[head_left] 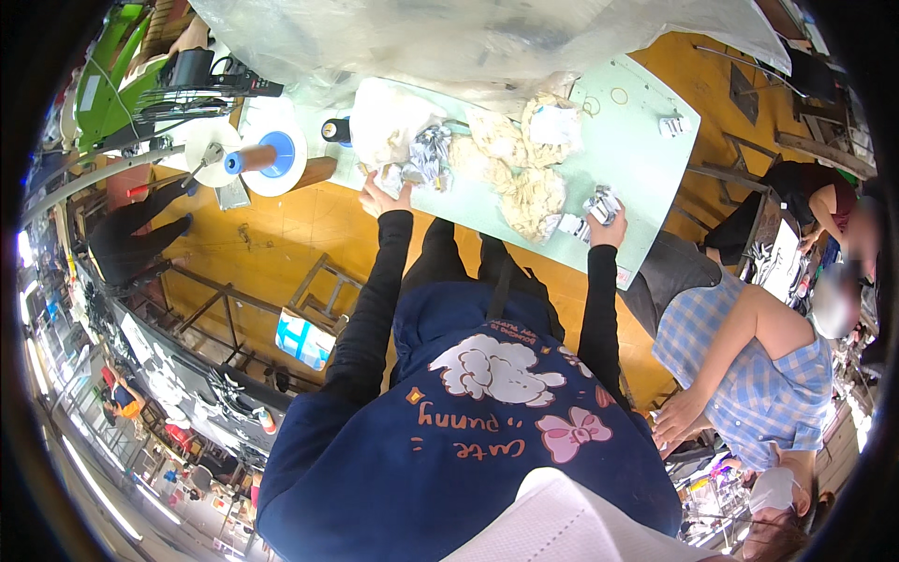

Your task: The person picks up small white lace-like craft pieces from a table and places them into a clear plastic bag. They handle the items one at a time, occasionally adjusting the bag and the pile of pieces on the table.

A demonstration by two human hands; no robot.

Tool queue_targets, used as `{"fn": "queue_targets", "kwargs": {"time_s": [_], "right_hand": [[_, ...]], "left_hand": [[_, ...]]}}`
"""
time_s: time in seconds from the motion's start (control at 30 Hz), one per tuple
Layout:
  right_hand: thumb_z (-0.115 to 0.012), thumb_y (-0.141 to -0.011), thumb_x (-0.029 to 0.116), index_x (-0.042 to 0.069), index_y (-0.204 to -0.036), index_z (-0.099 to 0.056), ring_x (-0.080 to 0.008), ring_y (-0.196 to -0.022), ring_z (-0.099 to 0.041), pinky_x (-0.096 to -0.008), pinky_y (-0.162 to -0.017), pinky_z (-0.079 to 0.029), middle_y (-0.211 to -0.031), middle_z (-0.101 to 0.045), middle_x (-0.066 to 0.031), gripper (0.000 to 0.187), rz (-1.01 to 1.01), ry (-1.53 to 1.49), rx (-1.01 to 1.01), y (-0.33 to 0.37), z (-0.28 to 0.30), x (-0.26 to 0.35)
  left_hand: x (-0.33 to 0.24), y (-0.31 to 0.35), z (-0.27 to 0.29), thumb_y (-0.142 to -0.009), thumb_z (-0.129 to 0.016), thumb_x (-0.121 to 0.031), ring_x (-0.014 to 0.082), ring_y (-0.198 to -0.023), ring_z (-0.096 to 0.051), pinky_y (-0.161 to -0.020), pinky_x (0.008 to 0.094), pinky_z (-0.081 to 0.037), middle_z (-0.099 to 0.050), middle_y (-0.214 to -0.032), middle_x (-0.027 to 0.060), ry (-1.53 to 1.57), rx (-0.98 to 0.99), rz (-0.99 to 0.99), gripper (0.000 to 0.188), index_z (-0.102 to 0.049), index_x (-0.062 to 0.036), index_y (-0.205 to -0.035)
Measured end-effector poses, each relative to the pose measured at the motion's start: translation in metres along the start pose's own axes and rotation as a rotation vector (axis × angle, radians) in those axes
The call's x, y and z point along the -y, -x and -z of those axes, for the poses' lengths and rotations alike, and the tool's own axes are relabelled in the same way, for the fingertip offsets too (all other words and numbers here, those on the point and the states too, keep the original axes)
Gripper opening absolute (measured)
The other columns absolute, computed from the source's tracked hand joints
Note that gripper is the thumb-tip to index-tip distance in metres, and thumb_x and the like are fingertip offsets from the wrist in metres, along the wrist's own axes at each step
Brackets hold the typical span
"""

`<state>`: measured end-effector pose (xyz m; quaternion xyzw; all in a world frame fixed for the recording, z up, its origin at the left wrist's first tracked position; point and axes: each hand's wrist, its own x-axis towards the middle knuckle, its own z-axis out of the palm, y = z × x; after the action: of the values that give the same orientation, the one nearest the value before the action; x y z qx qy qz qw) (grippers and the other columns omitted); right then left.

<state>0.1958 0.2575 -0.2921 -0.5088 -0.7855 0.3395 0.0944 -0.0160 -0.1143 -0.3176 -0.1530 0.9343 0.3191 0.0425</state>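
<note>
Leftmost, a smooth blue-based spool [278,155] with a round cone; then your left hand [384,197], well apart from the right, thumb and fingers parted at the near edge of a crumpled, glossy grey-and-white bundle [430,157] on the pale green table [646,140], though I cannot tell whether they grip it. Mid-table, lumpy cream bundles [532,201] lie wrinkled and soft; just right, a small whitish stack [573,226] sits beside your right hand [609,229], its fingers closed around a ridged white-and-grey bunch [600,200] over the tabletop.
</note>
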Motion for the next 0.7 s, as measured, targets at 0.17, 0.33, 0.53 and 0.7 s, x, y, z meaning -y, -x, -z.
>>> {"fn": "queue_targets", "kwargs": {"time_s": [0.17,0.33,0.53,0.7], "right_hand": [[-0.076,-0.066,0.005,0.014,-0.119,-0.059,-0.0356,-0.113,-0.053,-0.0427,-0.096,-0.045,-0.124,-0.053,-0.0181,0.057,0.389,-0.163,0.115,0.041,-0.004,0.060],[-0.075,-0.066,0.005,0.021,-0.119,-0.065,-0.0398,-0.120,-0.048,-0.0432,-0.098,-0.045,-0.135,-0.043,-0.0185,0.056,0.868,0.060,0.386,0.088,-0.076,0.143],[-0.061,-0.084,0.023,0.047,-0.117,-0.061,-0.0360,-0.115,-0.052,-0.0449,-0.087,-0.050,-0.142,-0.041,-0.0094,0.041,1.143,0.329,0.304,0.091,-0.175,0.171],[-0.059,-0.084,0.015,0.053,-0.122,-0.055,-0.0316,-0.112,-0.053,-0.0426,-0.084,-0.048,-0.151,-0.033,-0.0078,0.054,1.220,0.188,0.112,0.092,-0.200,0.143]], "left_hand": [[0.037,-0.045,-0.009,-0.053,-0.088,-0.026,0.0444,-0.134,-0.032,-0.110,0.0496,-0.029,-0.030,-0.147,0.0288,0.323,0.043,-0.239,0.108,-0.034,-0.0043,-0.144],[0.052,-0.038,-0.058,-0.055,-0.087,-0.029,0.0453,-0.135,-0.031,-0.113,0.0478,-0.029,-0.034,-0.144,0.0308,0.187,0.294,-0.179,0.110,-0.031,0.0022,-0.144],[0.049,-0.013,-0.059,-0.076,-0.071,-0.008,0.0383,-0.137,-0.031,-0.114,0.0425,-0.027,-0.030,-0.149,0.0249,0.575,0.171,-0.113,0.081,-0.031,0.0038,-0.145],[0.019,0.028,-0.049,-0.088,-0.069,-0.038,0.0390,-0.144,-0.012,-0.115,0.0504,-0.020,-0.005,-0.156,0.0265,0.585,0.145,0.066,0.091,-0.015,-0.0069,-0.154]]}}
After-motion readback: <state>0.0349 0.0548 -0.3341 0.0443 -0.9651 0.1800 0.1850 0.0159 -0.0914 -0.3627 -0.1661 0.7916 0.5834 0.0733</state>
